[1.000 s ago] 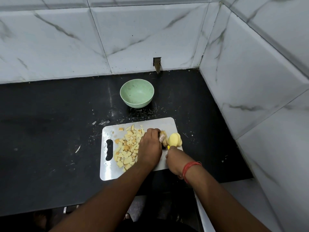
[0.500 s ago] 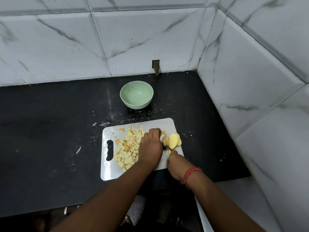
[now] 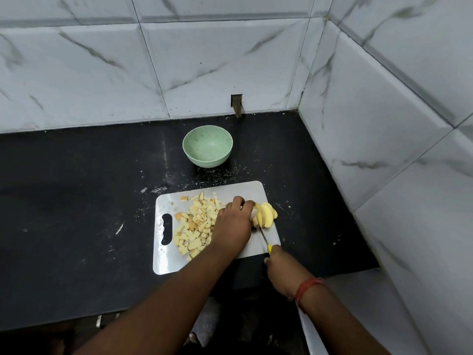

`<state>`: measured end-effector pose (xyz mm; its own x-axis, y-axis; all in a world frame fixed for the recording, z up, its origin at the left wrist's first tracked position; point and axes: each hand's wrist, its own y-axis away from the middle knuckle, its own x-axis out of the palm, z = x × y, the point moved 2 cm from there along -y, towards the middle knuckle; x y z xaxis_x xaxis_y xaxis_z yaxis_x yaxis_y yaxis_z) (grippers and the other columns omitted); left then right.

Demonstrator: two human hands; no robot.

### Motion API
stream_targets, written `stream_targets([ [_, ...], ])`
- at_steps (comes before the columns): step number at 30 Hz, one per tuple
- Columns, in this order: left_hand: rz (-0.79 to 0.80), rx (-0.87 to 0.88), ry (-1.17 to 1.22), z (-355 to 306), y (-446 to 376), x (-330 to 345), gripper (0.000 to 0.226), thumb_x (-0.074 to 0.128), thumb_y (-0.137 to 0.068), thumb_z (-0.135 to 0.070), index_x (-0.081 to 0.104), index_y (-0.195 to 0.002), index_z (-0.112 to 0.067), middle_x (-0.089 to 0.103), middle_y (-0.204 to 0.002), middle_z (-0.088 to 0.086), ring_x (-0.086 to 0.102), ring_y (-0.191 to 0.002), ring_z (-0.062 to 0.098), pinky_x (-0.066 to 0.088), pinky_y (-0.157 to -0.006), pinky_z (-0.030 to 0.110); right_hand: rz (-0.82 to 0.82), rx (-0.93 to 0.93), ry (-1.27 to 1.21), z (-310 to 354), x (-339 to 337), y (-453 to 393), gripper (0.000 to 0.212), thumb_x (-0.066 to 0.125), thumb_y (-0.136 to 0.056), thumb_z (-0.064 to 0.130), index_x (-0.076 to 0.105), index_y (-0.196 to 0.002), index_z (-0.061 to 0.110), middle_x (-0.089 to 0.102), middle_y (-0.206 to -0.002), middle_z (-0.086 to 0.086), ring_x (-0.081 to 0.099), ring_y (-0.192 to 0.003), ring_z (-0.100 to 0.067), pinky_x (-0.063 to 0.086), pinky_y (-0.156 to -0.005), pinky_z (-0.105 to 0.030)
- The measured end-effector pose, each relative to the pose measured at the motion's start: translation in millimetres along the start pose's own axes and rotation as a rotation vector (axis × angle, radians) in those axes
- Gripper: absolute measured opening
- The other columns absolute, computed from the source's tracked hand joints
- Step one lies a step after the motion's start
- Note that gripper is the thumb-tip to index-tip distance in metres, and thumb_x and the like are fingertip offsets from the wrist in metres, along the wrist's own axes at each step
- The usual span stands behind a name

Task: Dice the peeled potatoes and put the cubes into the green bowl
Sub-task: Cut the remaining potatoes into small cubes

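The potato (image 3: 266, 218), half sliced, sits on the board (image 3: 245, 190), pinned by the left hand's (image 3: 234, 224) curled fingers so slices stay together; the right hand (image 3: 280, 265) grips the knife (image 3: 263, 235). Cubes (image 3: 197, 224) wait; the green bowl (image 3: 207, 146) stands beyond.

Black countertop (image 3: 76, 201) — marble-veined wall tiles (image 3: 204, 60) behind, rightward.

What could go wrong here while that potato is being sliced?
The left hand holds the potato right beside the knife, so a slip could nick a finger. The right hand works at the cutting board corner near the counter's edge, so slices might slide off. The cubes are piled beside the left hand and could get scattered.
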<state>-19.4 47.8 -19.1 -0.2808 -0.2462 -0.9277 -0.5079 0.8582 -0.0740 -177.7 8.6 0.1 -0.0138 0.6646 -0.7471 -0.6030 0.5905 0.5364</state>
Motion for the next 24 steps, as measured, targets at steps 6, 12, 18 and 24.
stream_targets([
  [6,0.050,-0.012,0.004,0.5,-2.9,-2.6,0.047,0.052,-0.099,-0.012,0.047,-0.145,-0.019,0.047,-0.139,0.006,0.054,-0.117,0.028,0.043,-0.096,0.039,0.073,0.023,0.060,0.3,6.5,12.7,0.030,0.036,-0.100,0.012,0.040,-0.128,0.001,0.056,-0.121,-0.019,0.059,-0.110,-0.031,0.036,-0.061,-0.026],
  [12,0.047,0.009,0.135,2.0,0.1,-2.3,0.034,0.050,-0.103,-0.017,0.055,-0.136,-0.011,0.056,-0.133,0.009,0.054,-0.114,0.029,0.043,-0.098,0.041,0.047,0.032,-0.031,-7.1,2.6,29.6,0.018,0.040,-0.104,0.021,0.045,-0.112,0.006,0.061,-0.100,-0.009,0.059,-0.088,-0.021,0.040,-0.071,-0.027],
  [18,0.070,-0.019,0.158,3.9,3.5,-3.8,0.036,0.050,-0.102,-0.019,0.055,-0.138,-0.016,0.055,-0.133,0.009,0.049,-0.116,0.028,0.041,-0.099,0.040,-0.012,0.042,-0.177,-14.7,-12.6,37.2,0.017,0.039,-0.103,0.031,0.045,-0.106,0.015,0.052,-0.081,0.000,0.052,-0.070,-0.012,0.039,-0.059,-0.028],
  [24,0.174,-0.020,0.035,-2.1,-2.4,-11.7,0.052,0.047,-0.101,-0.022,0.043,-0.151,-0.039,0.047,-0.134,0.004,0.041,-0.120,0.026,0.037,-0.100,0.042,0.029,0.080,-0.297,-16.9,-31.3,29.8,0.018,0.040,-0.102,0.035,0.045,-0.102,0.018,0.055,-0.082,-0.006,0.054,-0.061,-0.018,0.044,-0.046,-0.027],
])
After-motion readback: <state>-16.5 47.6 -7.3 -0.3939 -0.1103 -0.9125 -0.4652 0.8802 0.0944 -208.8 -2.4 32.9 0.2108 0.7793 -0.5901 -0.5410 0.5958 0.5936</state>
